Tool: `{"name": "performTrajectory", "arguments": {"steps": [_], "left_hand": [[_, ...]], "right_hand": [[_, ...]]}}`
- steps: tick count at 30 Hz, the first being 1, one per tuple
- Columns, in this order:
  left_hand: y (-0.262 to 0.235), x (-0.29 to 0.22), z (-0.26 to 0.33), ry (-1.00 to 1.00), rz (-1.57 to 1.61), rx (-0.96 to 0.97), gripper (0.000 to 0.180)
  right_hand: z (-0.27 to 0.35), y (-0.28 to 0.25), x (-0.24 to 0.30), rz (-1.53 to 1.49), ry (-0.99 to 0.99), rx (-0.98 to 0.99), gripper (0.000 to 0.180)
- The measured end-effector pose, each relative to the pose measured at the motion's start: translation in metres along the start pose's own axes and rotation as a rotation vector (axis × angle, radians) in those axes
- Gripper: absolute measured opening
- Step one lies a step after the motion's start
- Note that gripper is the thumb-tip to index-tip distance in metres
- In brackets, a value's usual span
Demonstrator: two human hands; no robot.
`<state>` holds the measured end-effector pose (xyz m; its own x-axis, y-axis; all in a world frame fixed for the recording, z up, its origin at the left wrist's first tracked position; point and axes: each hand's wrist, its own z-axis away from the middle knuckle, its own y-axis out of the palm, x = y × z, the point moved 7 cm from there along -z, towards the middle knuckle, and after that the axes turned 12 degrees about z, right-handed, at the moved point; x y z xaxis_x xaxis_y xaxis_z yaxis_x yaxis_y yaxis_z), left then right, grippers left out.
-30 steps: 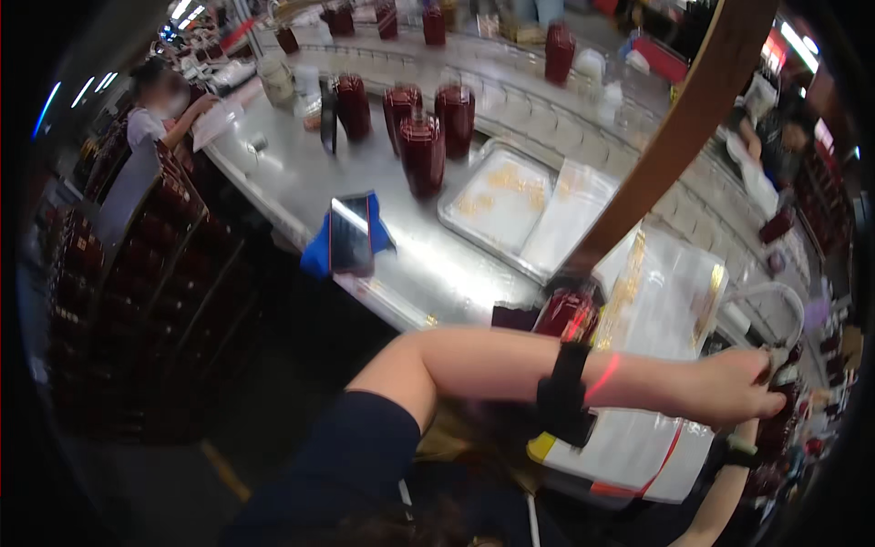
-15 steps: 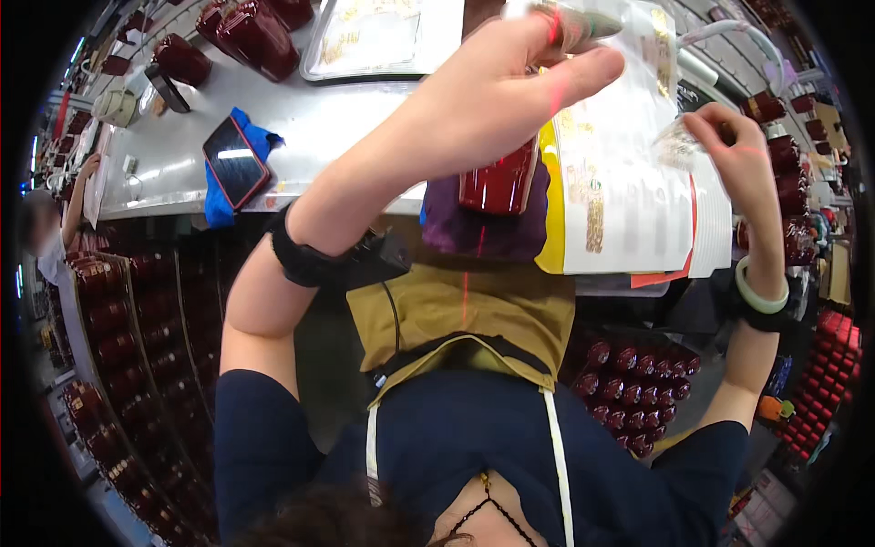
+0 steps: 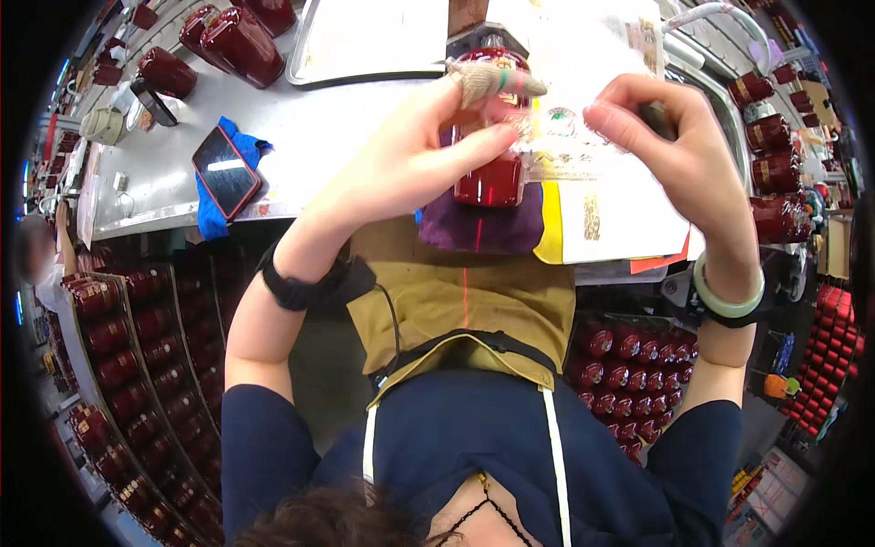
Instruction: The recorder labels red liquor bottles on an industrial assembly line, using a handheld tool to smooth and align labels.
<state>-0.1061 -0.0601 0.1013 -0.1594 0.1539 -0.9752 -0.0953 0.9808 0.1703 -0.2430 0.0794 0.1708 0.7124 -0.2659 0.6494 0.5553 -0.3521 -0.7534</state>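
Observation:
My right hand (image 3: pixel 670 137) pinches the right part of a clear film (image 3: pixel 570 169) with small printed marks. My left hand (image 3: pixel 447 137), with a cloth finger cover (image 3: pixel 492 82) on its index finger, is at the film's left end; its thumb tip meets the film, while the index finger stretches out above. Beneath my left hand a glossy dark red vessel (image 3: pixel 489 187) lies on a purple cloth (image 3: pixel 481 235), partly hidden by my fingers. A thin red light line runs down it. White sheets with gold print (image 3: pixel 592 214) lie beside it, under my right hand.
On the metal table at left are a phone (image 3: pixel 226 173) on a blue cloth (image 3: pixel 212 219), several dark red vessels (image 3: pixel 241 46) and a tray (image 3: pixel 365 46). Racks of red vessels (image 3: pixel 118 365) stand below left. More red pieces (image 3: pixel 638 374) sit below right. Another person (image 3: pixel 46 255) is at far left.
My right hand has moved left with the film, over the red vessel and sheets. My left hand has come down and left to the film's left end.

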Motion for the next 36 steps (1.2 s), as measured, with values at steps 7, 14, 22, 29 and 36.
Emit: {"name": "performTrajectory", "arguments": {"steps": [7,14,22,29,36], "left_hand": [[-0.008,-0.023,0.041,-0.139,-0.327,-0.077,0.035],[-0.035,0.025,0.038,-0.304,-0.260,-0.309,0.026],[-0.048,0.067,0.038,-0.245,0.027,-0.382,0.046],[-0.039,0.079,0.035,-0.216,0.273,-0.398,0.048],[-0.041,0.082,0.035,-0.186,0.369,-0.459,0.048]], "right_hand": [[0.027,0.027,-0.012,0.007,0.173,0.171,0.023],[0.024,0.069,-0.056,-0.034,0.198,0.090,0.018],[0.023,0.100,-0.082,-0.294,0.266,0.062,0.022],[0.026,0.119,-0.096,-0.452,0.266,0.116,0.021],[0.026,0.122,-0.098,-0.555,0.298,0.059,0.020]]}}
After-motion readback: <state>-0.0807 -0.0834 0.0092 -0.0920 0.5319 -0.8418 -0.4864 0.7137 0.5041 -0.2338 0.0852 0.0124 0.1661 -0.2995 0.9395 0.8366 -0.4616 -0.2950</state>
